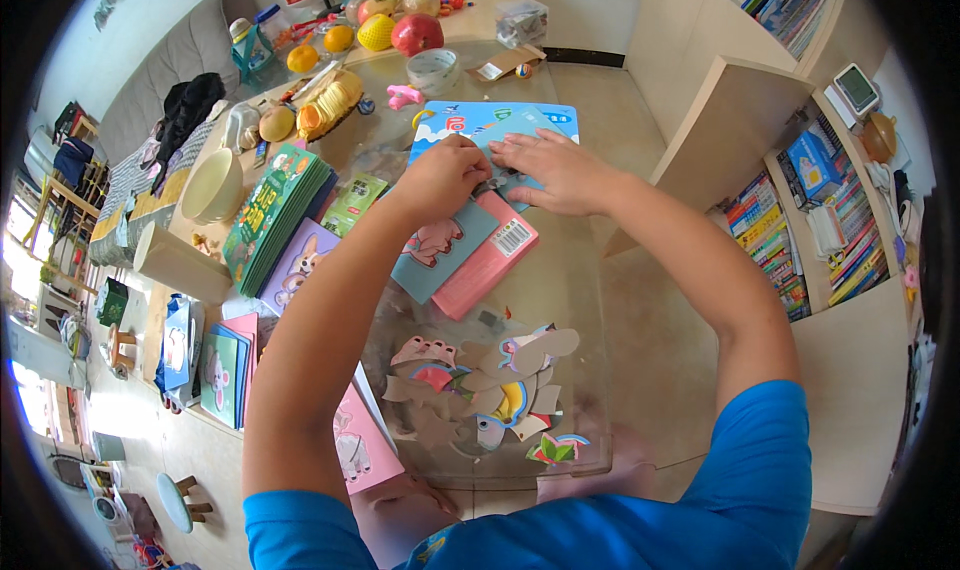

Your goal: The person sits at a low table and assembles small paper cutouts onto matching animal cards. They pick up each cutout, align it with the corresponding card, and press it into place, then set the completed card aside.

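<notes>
My left hand (pixel 442 176) is over the table with its fingers curled and bunched at the tips. A small greyish piece shows beneath them, but I cannot tell whether it is pinched. Beside it, my right hand (pixel 559 169) lies palm down, thumb apart, on a light blue sheet or booklet (pixel 529 124). Under both is a larger blue printed board (pixel 562 112). Just below the hands lie a teal notebook with a pig picture (pixel 442 262) and a pink notebook with a barcode (pixel 487 270). Loose paper cut-outs (pixel 480 397) are heaped nearer my body.
To the left are a stack of green books (pixel 277 217), a purple dog notebook (pixel 304 259) and a beige bowl (pixel 214 187). A glass bowl (pixel 433 71), pomegranate (pixel 418 34) and other fruit stand at the back. An open cabinet door (pixel 720 135) juts out on the right.
</notes>
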Motion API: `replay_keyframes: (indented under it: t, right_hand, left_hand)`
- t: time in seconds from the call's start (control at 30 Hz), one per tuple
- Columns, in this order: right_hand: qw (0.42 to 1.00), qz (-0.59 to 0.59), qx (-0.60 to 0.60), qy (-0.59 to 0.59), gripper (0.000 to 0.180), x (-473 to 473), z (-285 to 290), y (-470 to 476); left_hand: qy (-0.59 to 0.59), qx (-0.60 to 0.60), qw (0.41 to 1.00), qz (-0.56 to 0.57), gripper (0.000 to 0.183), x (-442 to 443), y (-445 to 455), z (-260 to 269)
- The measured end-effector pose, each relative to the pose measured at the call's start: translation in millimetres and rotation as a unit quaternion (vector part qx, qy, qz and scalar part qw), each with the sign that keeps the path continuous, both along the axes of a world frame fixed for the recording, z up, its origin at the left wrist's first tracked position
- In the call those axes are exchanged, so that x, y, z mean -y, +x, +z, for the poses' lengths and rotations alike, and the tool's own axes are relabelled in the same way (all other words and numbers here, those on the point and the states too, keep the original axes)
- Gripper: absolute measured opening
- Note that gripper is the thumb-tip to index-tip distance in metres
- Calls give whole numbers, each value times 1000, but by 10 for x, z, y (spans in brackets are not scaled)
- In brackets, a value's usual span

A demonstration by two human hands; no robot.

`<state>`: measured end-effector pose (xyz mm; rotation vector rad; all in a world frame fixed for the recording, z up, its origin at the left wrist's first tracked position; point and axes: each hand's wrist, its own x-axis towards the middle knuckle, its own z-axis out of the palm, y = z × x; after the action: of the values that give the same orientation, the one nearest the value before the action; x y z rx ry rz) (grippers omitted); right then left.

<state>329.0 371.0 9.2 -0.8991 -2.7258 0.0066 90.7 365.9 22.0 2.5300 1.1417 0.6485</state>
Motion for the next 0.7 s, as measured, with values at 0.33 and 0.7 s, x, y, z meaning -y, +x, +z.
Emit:
replay_keyframes:
  t: [0.33, 0.7]
  right_hand:
    - [872, -78, -398, -275, 54, 87, 235, 5]
    - [753, -122, -490, -422, 20, 76, 332, 26]
  left_hand:
    - [-196, 137, 953, 186, 20, -19, 128, 318]
    - [-101, 326, 924, 171, 17, -82, 705, 328]
